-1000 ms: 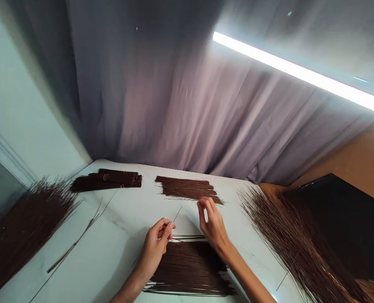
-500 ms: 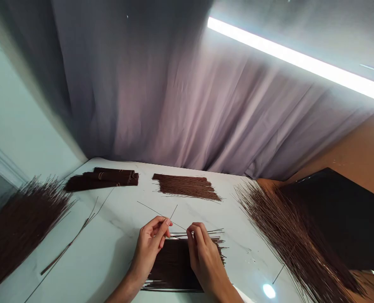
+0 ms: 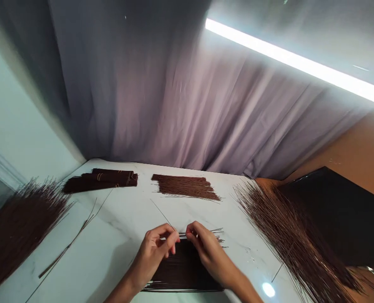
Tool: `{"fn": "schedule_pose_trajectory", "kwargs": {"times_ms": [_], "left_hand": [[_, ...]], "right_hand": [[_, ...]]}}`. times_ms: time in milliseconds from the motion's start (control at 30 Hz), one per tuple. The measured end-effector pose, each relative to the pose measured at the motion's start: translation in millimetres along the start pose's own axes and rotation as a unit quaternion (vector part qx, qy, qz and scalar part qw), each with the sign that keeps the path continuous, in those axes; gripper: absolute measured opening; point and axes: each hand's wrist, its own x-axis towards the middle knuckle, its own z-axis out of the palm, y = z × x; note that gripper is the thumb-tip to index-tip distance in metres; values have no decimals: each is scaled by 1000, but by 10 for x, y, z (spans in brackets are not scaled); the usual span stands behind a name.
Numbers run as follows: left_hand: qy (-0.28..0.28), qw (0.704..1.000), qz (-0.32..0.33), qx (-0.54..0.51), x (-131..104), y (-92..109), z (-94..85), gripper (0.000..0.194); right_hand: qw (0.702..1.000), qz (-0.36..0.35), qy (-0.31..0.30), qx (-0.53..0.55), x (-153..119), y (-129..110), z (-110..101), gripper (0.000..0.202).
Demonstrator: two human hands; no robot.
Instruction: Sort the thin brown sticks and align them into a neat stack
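Note:
Near the table's front, a flat layer of dark brown sticks [image 3: 187, 265] lies below both hands. My left hand [image 3: 161, 244] is pinched at its far edge, closed on a thin stick [image 3: 161, 213] that slants up and to the left from the fingertips. Close on its right, my right hand [image 3: 202, 246] has thumb and forefinger pressed together over the far edge of the layer. What those right fingertips hold is too small to make out.
Tied brown bundles [image 3: 101, 180] and a loose stick pile [image 3: 185, 186] lie at the table's back. Large stick heaps stand left [image 3: 25, 231] and right [image 3: 288, 235], beside a black panel [image 3: 341, 219]. A few sticks [image 3: 70, 244] lie front left.
My left hand has moved right, closer to my right hand. The thin stick between them has swung to a steeper slant, and the short crossing stick no longer shows.

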Motion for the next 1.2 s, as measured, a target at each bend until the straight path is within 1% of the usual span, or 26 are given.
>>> {"fn": "schedule_pose_trajectory", "kwargs": {"times_ms": [67,100,133,167,200,267,300,367,400,433,500,567,633,667,733,800,833,900,933,967,1000,1067,1100,1133,1167,1200], "left_hand": [[-84,996,7,27,-25,32,36,30],[-103,994,13,45,-27,47,53,29],[-102,993,19,64,-21,62,64,29],[-85,993,25,79,-8,76,67,30],[-58,994,29,89,10,88,63,31],[3,996,28,85,45,105,35,33],[26,996,26,76,54,108,19,34],[41,998,20,53,47,101,-1,35],[30,998,17,43,32,91,0,36],[9,999,14,36,11,78,8,36],[-43,999,9,29,-30,50,36,37],[-90,995,3,40,-45,24,61,36],[-99,993,0,69,-16,4,62,35],[-85,992,2,88,13,-4,52,35],[-31,992,8,121,78,-12,17,36],[24,991,22,133,117,-12,-19,37],[39,990,27,131,118,-11,-30,36],[37,993,33,110,83,-9,-25,36],[19,995,29,95,52,-8,-11,36],[-8,997,18,77,17,-8,9,36],[-41,997,6,59,-17,-9,32,36],[-114,993,-17,34,-63,-13,74,35],[-138,990,-25,33,-68,-17,88,35],[-144,988,-26,41,-61,-22,96,34],[-130,990,-21,56,-43,-27,96,35],[-100,992,-11,73,-18,-33,89,35]], "right_hand": [[997,-50,-60,-23,169,-110,-337,18],[992,-82,-71,-57,232,-181,-466,19],[986,-116,-70,-99,263,-251,-542,20],[977,-150,-59,-141,253,-309,-552,21],[968,-179,-33,-175,200,-346,-495,22],[961,-197,41,-191,-16,-332,-219,23],[966,-176,86,-169,-147,-281,-45,23],[985,-96,111,-88,-358,-133,242,20],[992,-60,102,-51,-402,-59,312,20],[996,-39,79,-28,-394,-1,316,20],[996,-52,31,-58,-231,37,152,20],[985,-98,5,-140,39,-31,-123,19],[971,-134,7,-199,261,-155,-321,20],[965,-150,12,-217,309,-214,-346,21],[955,-172,37,-238,241,-280,-228,22],[957,-161,88,-224,0,-245,49,20],[965,-135,112,-194,-143,-193,200,19],[982,-61,140,-108,-366,-55,409,18],[987,-28,140,-70,-411,6,432,18],[991,-5,127,-41,-402,47,388,19],[994,3,104,-23,-340,60,283,20],[999,-22,34,-30,-117,-5,-41,19],[997,-57,-7,-56,4,-72,-209,18],[990,-93,-41,-99,102,-149,-343,18],[979,-131,-60,-146,160,-222,-423,17],[967,-160,-57,-187,166,-277,-437,17]]}}
